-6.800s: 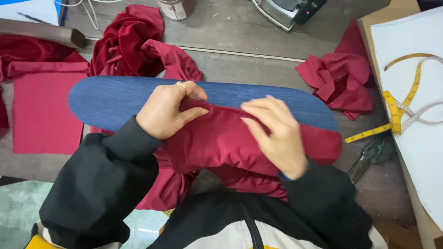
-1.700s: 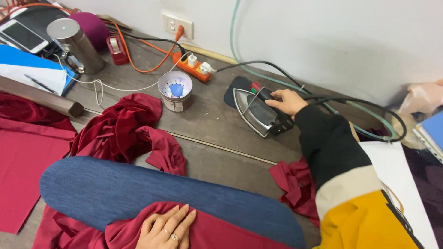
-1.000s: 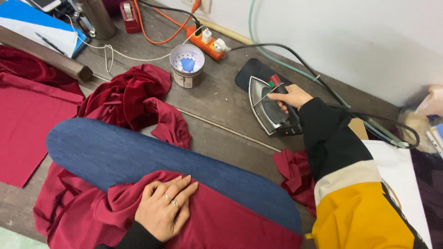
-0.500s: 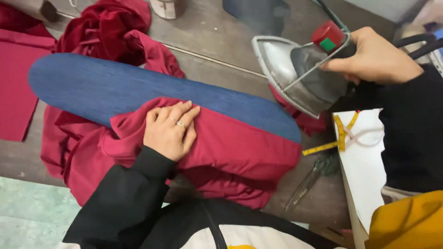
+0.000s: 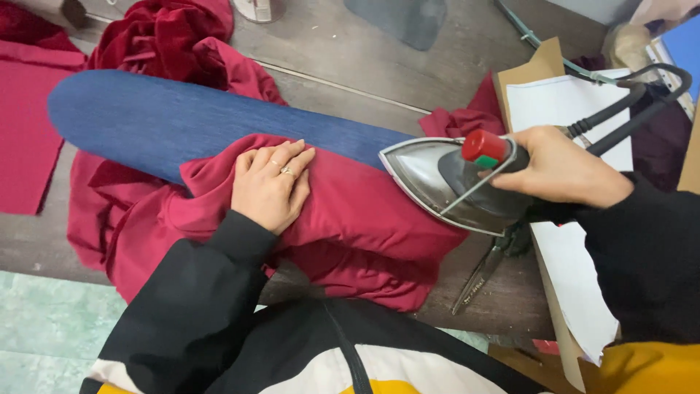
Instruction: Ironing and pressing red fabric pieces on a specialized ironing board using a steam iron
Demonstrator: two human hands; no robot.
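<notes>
At the far left, a flat piece of dark red cloth (image 5: 25,138) lies on the worn grey-brown wooden worktable (image 5: 343,51), with pale green floor (image 5: 44,321) showing below the table's near edge. A long, rounded, blue fabric-covered pressing board (image 5: 168,120) runs across the table from left toward the centre, and a crumpled heap of crimson velvet (image 5: 157,36) sits behind it. Draped over the board's near side is the dark red garment (image 5: 364,211), its folds hanging down toward the person's lap. The left hand (image 5: 271,182) rests flat on this garment, fingers spread open and pressing it down, a ring on one finger. Just right of the board's end, the right hand (image 5: 561,175) is closed around the handle of a grey metal electric iron with a red knob (image 5: 456,182), its pointed tip over the garment's right edge. Black cords (image 5: 627,109) trail from the iron toward the upper right. Dark-handled scissors (image 5: 485,266) lie beneath the iron, beside white paper on brown cardboard (image 5: 561,109).
</notes>
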